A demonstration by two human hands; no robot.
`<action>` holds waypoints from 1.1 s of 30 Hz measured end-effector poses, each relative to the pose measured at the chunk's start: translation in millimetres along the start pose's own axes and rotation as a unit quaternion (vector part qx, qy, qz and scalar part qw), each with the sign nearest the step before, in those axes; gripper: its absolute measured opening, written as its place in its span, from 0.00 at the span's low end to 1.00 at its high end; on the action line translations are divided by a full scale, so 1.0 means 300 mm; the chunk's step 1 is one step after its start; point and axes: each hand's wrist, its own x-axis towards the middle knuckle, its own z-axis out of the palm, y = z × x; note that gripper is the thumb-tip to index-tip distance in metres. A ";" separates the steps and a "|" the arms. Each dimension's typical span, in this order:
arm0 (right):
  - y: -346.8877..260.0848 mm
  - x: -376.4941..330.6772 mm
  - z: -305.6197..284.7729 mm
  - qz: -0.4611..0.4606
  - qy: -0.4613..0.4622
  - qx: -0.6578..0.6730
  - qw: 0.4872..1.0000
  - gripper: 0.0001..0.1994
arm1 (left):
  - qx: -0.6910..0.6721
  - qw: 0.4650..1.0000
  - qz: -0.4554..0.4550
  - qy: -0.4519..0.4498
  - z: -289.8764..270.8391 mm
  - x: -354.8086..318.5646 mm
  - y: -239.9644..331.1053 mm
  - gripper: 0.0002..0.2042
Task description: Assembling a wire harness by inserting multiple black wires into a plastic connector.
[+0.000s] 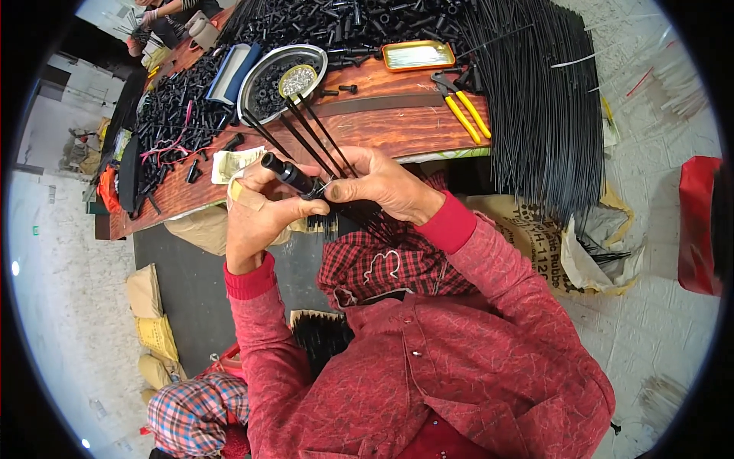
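My left hand (264, 210), with a tan plaster-like strip on it, is closed around a black cylindrical fitting (284, 173) that tilts up toward the left. My right hand (388, 188) pinches at the fitting's lower end, where a small shiny bit shows between thumb and finger. Several thin black rods (310, 136) stick up past the fingers toward the table; which hand grips them is hidden. Below the hands, more rods (375, 220) spread over my lap.
On the wooden table (375, 126) stand an oval metal tray (243, 99) of small black parts with a round dish (298, 79) of silvery bits, yellow-handled cutters (465, 111), an orange-rimmed tray (384, 57) and heaped black fittings (168, 115). Long black rods (543, 115) hang off the right side.
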 end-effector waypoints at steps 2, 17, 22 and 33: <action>0.007 0.002 0.000 -0.005 0.006 0.000 1.000 0.17 | 0.006 1.000 0.003 0.004 0.002 -0.002 -0.007 0.17; 0.057 -0.012 0.052 -0.098 0.151 -0.317 0.931 0.12 | -0.095 0.989 0.066 0.088 -0.010 -0.012 -0.152 0.20; 0.036 -0.027 0.061 -0.068 0.151 -0.267 0.949 0.10 | -0.090 0.990 0.074 0.080 0.001 -0.016 -0.145 0.18; 0.026 0.012 0.030 -0.079 0.069 -0.108 0.989 0.13 | -0.079 0.987 0.119 0.071 -0.021 -0.008 -0.187 0.19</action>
